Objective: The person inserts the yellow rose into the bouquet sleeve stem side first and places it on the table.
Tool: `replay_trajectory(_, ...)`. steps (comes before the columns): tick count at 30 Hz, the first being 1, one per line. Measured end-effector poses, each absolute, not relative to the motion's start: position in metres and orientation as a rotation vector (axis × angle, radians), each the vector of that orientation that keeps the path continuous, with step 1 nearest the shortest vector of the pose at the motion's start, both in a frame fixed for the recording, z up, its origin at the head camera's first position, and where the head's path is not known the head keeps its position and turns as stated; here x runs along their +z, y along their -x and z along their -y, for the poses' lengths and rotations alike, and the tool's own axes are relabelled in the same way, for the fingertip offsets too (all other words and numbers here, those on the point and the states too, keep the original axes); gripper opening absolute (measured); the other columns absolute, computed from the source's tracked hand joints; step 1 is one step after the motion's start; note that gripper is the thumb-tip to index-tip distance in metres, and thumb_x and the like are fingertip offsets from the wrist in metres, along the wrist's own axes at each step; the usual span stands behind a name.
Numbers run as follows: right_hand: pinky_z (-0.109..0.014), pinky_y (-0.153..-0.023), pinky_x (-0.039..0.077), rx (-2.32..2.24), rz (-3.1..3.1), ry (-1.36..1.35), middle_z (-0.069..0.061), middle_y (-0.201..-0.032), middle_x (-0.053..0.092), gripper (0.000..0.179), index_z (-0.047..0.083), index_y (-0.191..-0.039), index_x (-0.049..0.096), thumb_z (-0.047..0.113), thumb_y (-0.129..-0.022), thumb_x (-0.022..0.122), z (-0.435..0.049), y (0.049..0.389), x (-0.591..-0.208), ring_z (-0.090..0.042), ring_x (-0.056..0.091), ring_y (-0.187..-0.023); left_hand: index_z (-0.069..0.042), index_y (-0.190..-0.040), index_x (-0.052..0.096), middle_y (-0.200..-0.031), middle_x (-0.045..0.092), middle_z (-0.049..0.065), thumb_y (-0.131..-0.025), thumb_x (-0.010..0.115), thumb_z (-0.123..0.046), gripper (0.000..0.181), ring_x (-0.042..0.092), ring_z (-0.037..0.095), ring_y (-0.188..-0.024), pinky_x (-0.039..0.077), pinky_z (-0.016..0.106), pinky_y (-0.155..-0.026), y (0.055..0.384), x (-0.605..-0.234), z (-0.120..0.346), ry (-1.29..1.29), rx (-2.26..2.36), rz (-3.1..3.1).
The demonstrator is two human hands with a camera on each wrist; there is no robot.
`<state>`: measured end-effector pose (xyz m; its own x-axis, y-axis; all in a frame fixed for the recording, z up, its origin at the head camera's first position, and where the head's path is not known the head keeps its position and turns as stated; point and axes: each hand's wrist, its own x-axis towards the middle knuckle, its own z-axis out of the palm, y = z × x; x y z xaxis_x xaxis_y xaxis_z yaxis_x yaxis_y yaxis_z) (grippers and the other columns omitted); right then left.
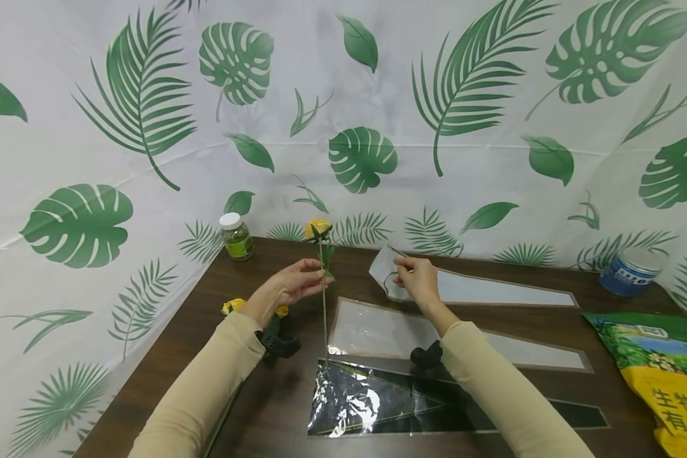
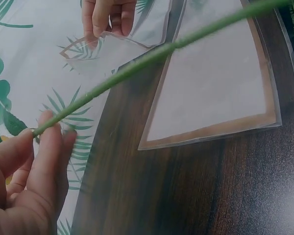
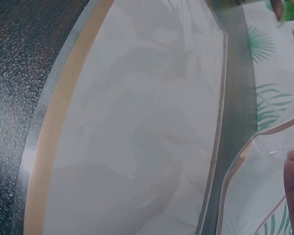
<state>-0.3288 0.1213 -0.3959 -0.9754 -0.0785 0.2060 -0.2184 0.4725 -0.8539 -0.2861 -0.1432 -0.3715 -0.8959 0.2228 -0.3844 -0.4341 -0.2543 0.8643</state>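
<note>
My left hand (image 1: 292, 285) pinches the green stem (image 2: 137, 66) of a yellow rose (image 1: 319, 228) just below the bloom, between thumb and fingers. The rose stands upright, its lower stem reaching down over the table. At the back, my right hand (image 1: 418, 278) pinches the wide end of a tapered flower sleeve (image 1: 492, 289), clear and whitish with a brown border. That end is raised and bent, while the narrow end lies on the table to the right. Partly beneath my right forearm lies a second whitish sleeve (image 1: 372, 324), seen close in the right wrist view.
In front lies a shiny black sleeve (image 1: 378, 401). More yellow flowers (image 1: 233, 306) lie under my left forearm, partly hidden. A white-lidded jar (image 1: 238, 240) stands at the back left, a blue can (image 1: 630, 273) at the back right. A green and yellow bag (image 1: 658, 362) lies at the right edge.
</note>
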Motion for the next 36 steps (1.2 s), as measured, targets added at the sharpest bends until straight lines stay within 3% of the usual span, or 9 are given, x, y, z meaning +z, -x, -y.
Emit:
replay_trajectory(14,-0.026,-0.058,0.056,1.507,2.576,-0.258,-0.023,-0.085,0.069,0.023,-0.007,-0.105,0.068,-0.002,-0.089,0.053,-0.119,0.329,-0.395,-0.026,0.069,-0.065,-0.011,-0.111,0.034,-0.079,0.069,0.004,-0.099,0.044,-0.003,0.017,0.069,0.013,-0.076,0.056,0.025,-0.065,0.288,-0.362,0.132,0.233,2.106,-1.687)
replay_trajectory(24,-0.023,-0.056,0.055,1.504,2.565,-0.254,-0.023,-0.087,0.069,0.023,-0.006,-0.105,0.069,-0.002,-0.089,0.053,-0.119,0.331,-0.396,-0.021,0.069,-0.061,-0.010,-0.121,0.030,-0.081,0.063,0.003,-0.101,0.040,-0.009,0.023,0.068,0.011,-0.071,0.055,0.024,-0.061,0.290,-0.360,0.115,0.235,2.192,-1.724)
replay_trajectory(31,-0.024,-0.058,0.056,1.512,2.581,-0.243,-0.023,-0.088,0.069,0.023,-0.007,-0.107,0.068,-0.001,-0.090,0.053,-0.118,0.329,-0.396,-0.023,0.069,-0.064,-0.010,-0.120,0.033,-0.087,0.059,0.007,-0.098,0.040,0.004,0.027,0.066,0.012,-0.071,0.056,0.025,-0.067,0.293,-0.362,0.106,0.239,2.306,-1.596)
replay_trajectory(36,-0.025,-0.058,0.056,1.514,2.577,-0.239,-0.024,-0.091,0.069,0.023,-0.007,-0.107,0.067,-0.001,-0.090,0.053,-0.118,0.329,-0.396,-0.025,0.070,-0.066,-0.003,-0.137,0.030,-0.079,0.065,0.003,-0.094,0.043,0.010,0.046,0.066,0.010,-0.069,0.055,0.021,-0.065,0.294,-0.364,0.100,0.288,2.408,-1.501)
